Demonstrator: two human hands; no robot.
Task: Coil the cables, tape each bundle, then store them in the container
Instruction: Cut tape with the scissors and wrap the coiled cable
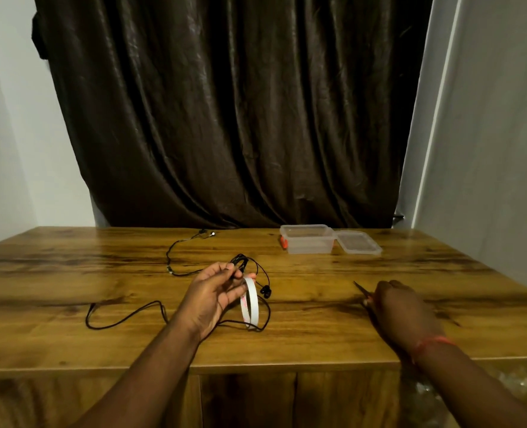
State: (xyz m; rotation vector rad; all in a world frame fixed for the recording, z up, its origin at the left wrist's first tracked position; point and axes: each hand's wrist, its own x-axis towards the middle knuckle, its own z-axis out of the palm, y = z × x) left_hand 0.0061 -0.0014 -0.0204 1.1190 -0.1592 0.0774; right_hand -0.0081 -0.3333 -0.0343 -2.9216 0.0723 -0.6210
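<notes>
My left hand (214, 293) holds a small coil of black earphone cable (240, 263) between thumb and fingers, with the earbuds (266, 291) hanging to its right. A white tape roll (250, 302) stands on edge against my left fingers. The cable's loose tail (126, 316) trails left across the table. My right hand (401, 308) grips scissors (362, 291) whose blades point up and left, low over the table. A second black cable (175, 251) lies uncoiled further back.
A clear plastic container (307, 240) stands open at the back right, with its lid (359, 242) beside it and a small orange object (284, 242) at its left. A dark curtain hangs behind the wooden table (317, 335).
</notes>
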